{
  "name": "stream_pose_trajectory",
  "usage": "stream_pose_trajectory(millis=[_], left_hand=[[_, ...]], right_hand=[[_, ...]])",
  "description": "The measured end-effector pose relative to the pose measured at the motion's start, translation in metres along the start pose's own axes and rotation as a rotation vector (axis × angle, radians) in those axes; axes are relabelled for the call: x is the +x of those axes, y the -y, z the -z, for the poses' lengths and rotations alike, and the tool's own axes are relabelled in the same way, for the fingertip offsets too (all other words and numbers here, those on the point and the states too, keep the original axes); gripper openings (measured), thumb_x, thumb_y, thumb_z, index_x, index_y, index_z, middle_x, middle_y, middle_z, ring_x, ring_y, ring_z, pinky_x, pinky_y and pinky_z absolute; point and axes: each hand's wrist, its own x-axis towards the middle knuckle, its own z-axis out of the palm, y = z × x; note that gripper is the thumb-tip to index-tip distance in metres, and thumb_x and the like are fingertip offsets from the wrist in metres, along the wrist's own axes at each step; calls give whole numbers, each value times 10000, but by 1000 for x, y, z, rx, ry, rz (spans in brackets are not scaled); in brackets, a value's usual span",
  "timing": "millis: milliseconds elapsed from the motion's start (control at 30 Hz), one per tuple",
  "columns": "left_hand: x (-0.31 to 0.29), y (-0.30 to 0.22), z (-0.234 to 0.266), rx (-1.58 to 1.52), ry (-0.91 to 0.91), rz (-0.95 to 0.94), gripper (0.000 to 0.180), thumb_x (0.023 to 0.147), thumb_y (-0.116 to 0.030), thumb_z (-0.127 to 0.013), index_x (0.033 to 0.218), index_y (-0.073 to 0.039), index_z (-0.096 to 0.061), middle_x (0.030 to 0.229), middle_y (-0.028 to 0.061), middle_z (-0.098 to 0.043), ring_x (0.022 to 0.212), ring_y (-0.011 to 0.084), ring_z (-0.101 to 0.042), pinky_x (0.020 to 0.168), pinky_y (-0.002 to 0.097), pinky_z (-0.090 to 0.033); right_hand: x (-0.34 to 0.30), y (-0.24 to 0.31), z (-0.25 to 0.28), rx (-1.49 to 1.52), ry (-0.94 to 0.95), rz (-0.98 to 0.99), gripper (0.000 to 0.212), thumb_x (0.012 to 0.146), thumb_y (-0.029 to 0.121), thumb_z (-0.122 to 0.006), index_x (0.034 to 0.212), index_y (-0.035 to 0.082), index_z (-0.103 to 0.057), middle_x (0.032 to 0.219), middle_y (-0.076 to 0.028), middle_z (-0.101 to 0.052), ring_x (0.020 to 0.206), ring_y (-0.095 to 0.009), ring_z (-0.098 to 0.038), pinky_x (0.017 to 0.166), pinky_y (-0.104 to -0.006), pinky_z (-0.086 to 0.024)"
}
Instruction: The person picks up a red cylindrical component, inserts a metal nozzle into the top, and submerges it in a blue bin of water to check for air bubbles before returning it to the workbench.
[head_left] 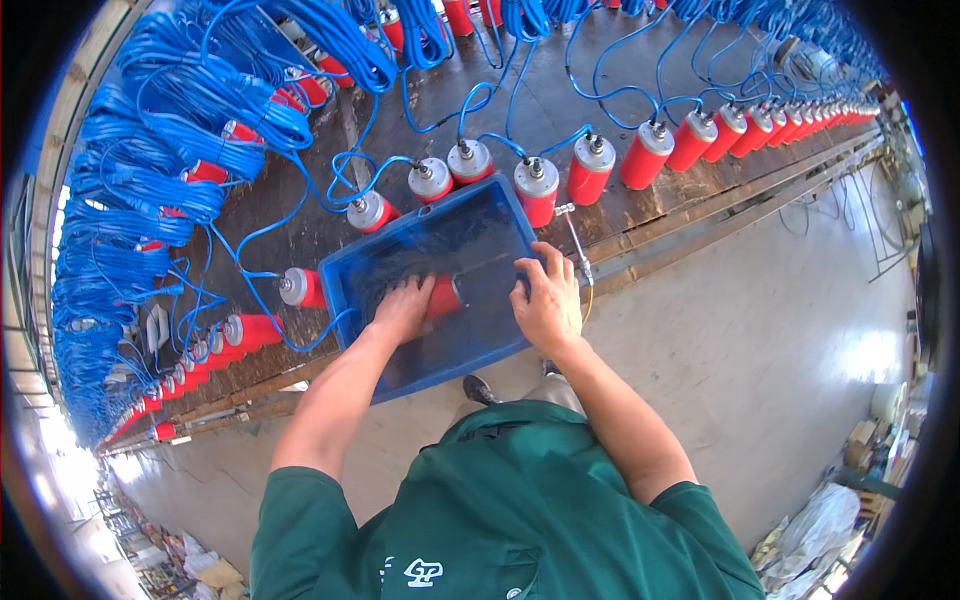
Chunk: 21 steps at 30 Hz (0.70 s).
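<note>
A blue plastic tub (470, 362) of water stands at the table's front edge. My left hand (404, 308) reaches down into it, fingers closed round a red cylinder (440, 300) that lies on its side in the water. The cylinder's far end is blurred by the water. At the tub's right wall is my right hand (552, 302), its fingers curved and apart with nothing held. Just beyond that hand, a metal valve fitting (574, 240) with a thin yellowish hose hangs over the table edge. A blue cable (330, 330) runs over the tub's left rim.
Red cylinders with silver caps and blue cables, such as one red cylinder (591, 170), stand in a row along the dark table (560, 105). More lie at the left. Coiled blue cables (180, 110) are heaped behind. Plastic-wrapped goods (820, 520) lie on the floor at right.
</note>
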Motion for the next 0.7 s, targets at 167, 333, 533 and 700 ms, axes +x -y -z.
stream_pose_trajectory(millis=[167, 333, 533, 700], left_hand=[[-7, -13, 58, 27, 178, -30, 1021, 696, -306, -943, 1560, -48, -463, 1256, 226, -657, 1180, 405, -689, 967, 514, -587], [-28, -21, 127, 296, 346, -128, 1009, 716, -305, -939, 1584, -83, -475, 1283, 177, -650, 1144, 366, -676, 926, 496, -553], [-67, -8, 167, 340, 417, -91, 1043, 708, -324, -949, 1604, -102, -465, 1332, 160, -626, 1218, 372, -644, 1016, 519, -529], [-113, 12, 173, 308, 236, -80, 1040, 698, -337, -962, 1599, -140, -482, 1253, 113, -621, 1193, 333, -641, 1018, 504, -525]], right_hand=[[-1, 1, 5, 26, 9, -9, 333, 884, 132, -734, 1214, 114, -697, 1511, -133, -523, 1358, -390, -520, 1060, -540, -485], [-1, 1, 3, 39, 20, -3, 341, 879, 123, -733, 1218, 112, -704, 1508, -136, -524, 1370, -395, -514, 1067, -546, -482], [-2, 8, -2, 97, -140, 288, 351, 828, 18, -750, 1170, 80, -698, 1401, -134, -606, 1306, -394, -578, 1068, -539, -486], [8, 44, -17, 158, 245, 253, 385, 1013, 297, -720, 1291, 35, -675, 1197, -189, -711, 1097, -412, -683, 958, -484, -563]])
